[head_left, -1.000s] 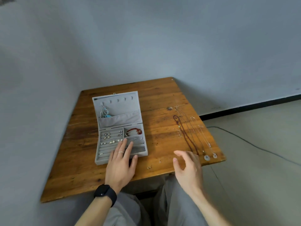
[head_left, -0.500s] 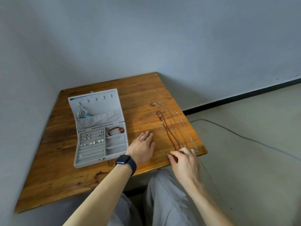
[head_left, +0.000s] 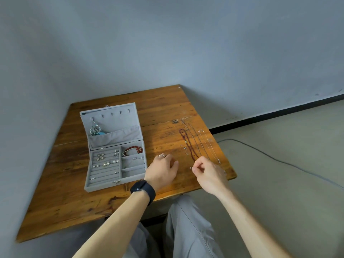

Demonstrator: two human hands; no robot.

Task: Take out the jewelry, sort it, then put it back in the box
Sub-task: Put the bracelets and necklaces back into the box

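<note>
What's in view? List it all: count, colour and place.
wooden table: one, brown, against the walls
jewelry box: one, grey, open, table's left part
bead bracelet: one, red, box's top right compartment
bangle: one, silver, compartment below it
earrings and rings: several, silver and pearly, box's ring rolls
dangling piece: one, silver and turquoise, hanging in the lid
bead necklace: one, dark red, table's right part
thin chains: several, silver, beside it
cable: one, dark, on the floor
smartwatch: one, black, left wrist
left hand: ringed, on the table beside the box
right hand: pinches a small silver piece near the necklace's end
</note>
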